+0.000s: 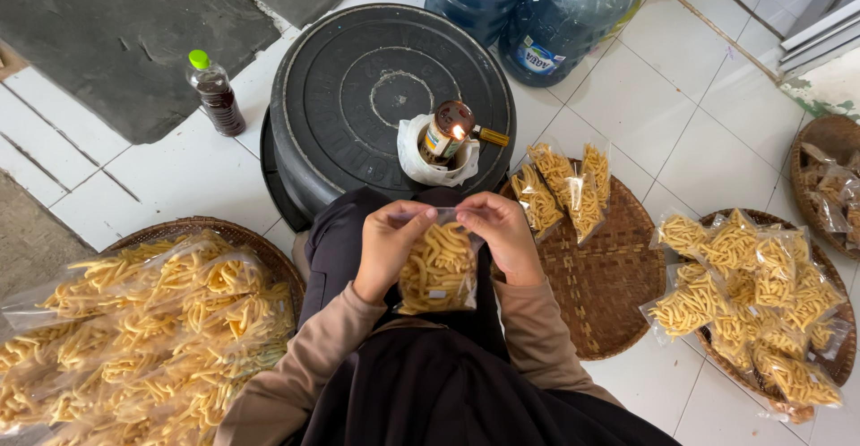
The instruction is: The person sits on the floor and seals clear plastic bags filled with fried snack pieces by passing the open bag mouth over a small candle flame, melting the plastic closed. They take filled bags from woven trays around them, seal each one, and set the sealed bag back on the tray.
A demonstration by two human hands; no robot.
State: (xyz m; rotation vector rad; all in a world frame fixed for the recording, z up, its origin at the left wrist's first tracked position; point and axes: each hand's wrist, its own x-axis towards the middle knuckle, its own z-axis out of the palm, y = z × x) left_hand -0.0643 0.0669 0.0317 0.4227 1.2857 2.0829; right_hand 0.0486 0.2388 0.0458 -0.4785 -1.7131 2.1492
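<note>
- Left hand (387, 244) and right hand (503, 234): both pinch the top edge of one clear bag (438, 269) of yellow snack sticks, held over the lap. Fingers are closed on the plastic; the mouth is pressed flat between them.
- Bag: full, upright, just below the flame. Its top edge does not touch the flame. Whether this edge is already fused cannot be told.
- Left basket (269, 251): heaped with many filled bags (134, 321) lying across one another. Whether their mouths are open cannot be told from this view.
- Middle tray (609, 285), woven, just right of the lap: three filled bags (564, 191) stand at its far edge; most of it is bare.
- Right basket (838, 365): a pile of filled bags (752, 303), roughly a dozen.
- Lamp (445, 132): small bottle with a lit wick, set in a white cloth on the black tub (349, 97), straight ahead of the hands.
- Judgement: work is mid-way. The right-hand piles look finished; the larger left heap looks still to be handled.
- Farther off: a green-capped bottle (215, 95) of dark liquid on the tiled floor (681, 115), and blue water jugs (573, 16) beyond the tub.
</note>
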